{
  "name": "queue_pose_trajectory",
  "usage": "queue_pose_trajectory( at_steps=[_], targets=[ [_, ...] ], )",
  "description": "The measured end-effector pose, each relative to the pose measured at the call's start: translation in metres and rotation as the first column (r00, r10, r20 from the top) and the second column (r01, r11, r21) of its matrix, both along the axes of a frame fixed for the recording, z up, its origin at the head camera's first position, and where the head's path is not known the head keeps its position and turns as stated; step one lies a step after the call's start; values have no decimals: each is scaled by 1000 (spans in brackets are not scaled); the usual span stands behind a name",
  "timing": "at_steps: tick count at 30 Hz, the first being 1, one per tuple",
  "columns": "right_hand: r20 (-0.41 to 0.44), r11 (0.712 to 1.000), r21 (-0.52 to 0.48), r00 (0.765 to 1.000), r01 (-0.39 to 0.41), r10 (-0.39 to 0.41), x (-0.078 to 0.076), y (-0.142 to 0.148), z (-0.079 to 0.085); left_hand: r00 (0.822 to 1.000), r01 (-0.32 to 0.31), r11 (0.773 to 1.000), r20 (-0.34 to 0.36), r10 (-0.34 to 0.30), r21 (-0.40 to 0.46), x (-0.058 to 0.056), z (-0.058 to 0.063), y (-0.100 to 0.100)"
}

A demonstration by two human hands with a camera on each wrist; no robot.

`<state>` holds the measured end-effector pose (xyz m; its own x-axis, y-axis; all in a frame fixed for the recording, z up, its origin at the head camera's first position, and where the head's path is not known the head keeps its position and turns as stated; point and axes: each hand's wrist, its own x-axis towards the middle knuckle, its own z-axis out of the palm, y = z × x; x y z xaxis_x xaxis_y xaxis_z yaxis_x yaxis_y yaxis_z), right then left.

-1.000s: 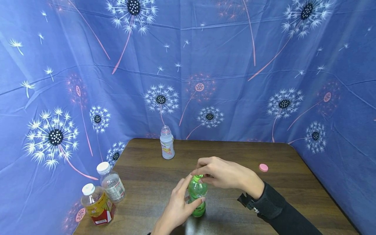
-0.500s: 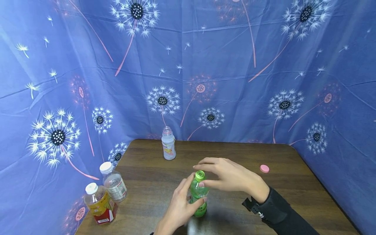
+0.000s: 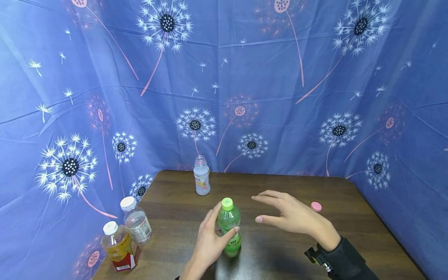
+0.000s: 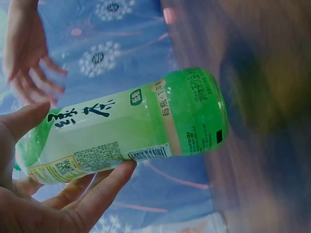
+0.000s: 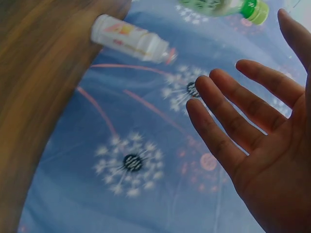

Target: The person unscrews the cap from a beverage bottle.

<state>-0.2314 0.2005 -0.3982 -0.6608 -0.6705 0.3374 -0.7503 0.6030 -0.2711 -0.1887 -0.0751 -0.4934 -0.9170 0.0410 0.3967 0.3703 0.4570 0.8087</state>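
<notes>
My left hand (image 3: 210, 237) grips a green plastic drink bottle (image 3: 229, 219) round its side, thumb in front and fingers behind. The bottle stands upright with a light green cap (image 3: 227, 204) on its neck. In the left wrist view its label (image 4: 102, 131) with Chinese characters and a barcode shows between thumb and fingers. Whether its base touches the table is hard to tell. To the right of the bottle, my right hand (image 3: 297, 214) hangs in the air with fingers spread, holding nothing. The right wrist view shows its palm (image 5: 277, 155) bare.
A whitish bottle (image 3: 202, 177) without a cap stands at the back of the wooden table (image 3: 280, 186). A pink cap (image 3: 316, 206) lies to the right. Two white-capped bottles, one clear (image 3: 138, 225) and one with a yellow-red label (image 3: 122, 251), stand at left. Blue cloth hangs behind.
My right hand has let go of the green bottle's cap and moved away to the right, its fingers spreading. My left hand keeps its grip, and the bottle has shifted slightly left.
</notes>
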Motion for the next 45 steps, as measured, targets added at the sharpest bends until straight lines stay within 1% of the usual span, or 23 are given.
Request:
queue_pose_trajectory(
  at_steps=[2, 4, 6, 9, 11, 13, 16, 20, 23, 25, 28, 30, 33, 35, 37, 42, 45],
  targets=[
    [-8, 1000, -4, 1000, 20, -20, -1, 8, -6, 998, -46, 999, -35, 45, -14, -5, 2, -6],
    [-6, 999, -14, 999, 37, -37, -2, 16, -11, 993, -92, 995, -78, 89, -32, -12, 2, -13],
    [-6, 998, -25, 999, 52, -52, -3, 24, -16, 983, -145, 988, -121, 138, -50, -18, 2, -21],
    [-16, 996, -32, 996, 84, -84, -3, 34, -24, 964, -222, 973, -168, 208, -68, -27, 0, -31],
    [-29, 992, -28, 992, 120, -121, -3, 41, -28, 953, -260, 962, -182, 243, -78, -31, 0, -38],
    [-24, 986, -20, 985, 168, -169, -3, 48, -31, 945, -285, 955, -192, 265, -86, -35, 0, -46],
    [22, 975, -9, 975, 221, -221, -3, 59, -36, 930, -327, 940, -211, 301, -96, -42, 2, -57],
    [97, 968, -10, 964, 250, -248, -2, 73, -43, 906, -382, 919, -231, 354, -92, -50, 5, -73],
    [119, 960, -24, 954, 279, -275, 0, 84, -49, 892, -415, 905, -237, 385, -92, -57, 6, -84],
    [122, 955, -36, 949, 295, -289, 1, 93, -54, 883, -437, 895, -235, 406, -94, -61, 7, -91],
    [144, 946, -63, 941, 318, -307, 4, 107, -63, 874, -464, 880, -211, 437, -101, -67, 7, -100],
    [140, 941, -76, 938, 329, -317, 6, 117, -69, 873, -478, 872, -174, 456, -110, -71, 6, -105],
    [124, 928, -83, 927, 365, -353, 12, 133, -77, 871, -490, 861, -103, 480, -136, -75, 5, -112],
    [94, 915, -79, 917, 396, -388, 15, 143, -82, 866, -500, 853, -65, 496, -151, -77, 4, -115],
    [91, 902, -76, 904, 425, -418, 18, 153, -86, 857, -512, 844, -41, 513, -161, -79, 2, -119],
    [90, 872, -69, 874, 484, -478, 26, 174, -101, 834, -549, 822, -38, 551, -152, -85, -3, -127],
    [110, 852, -58, 852, 520, -512, 31, 188, -110, 822, -568, 813, -40, 568, -127, -88, -3, -132]
  ],
)
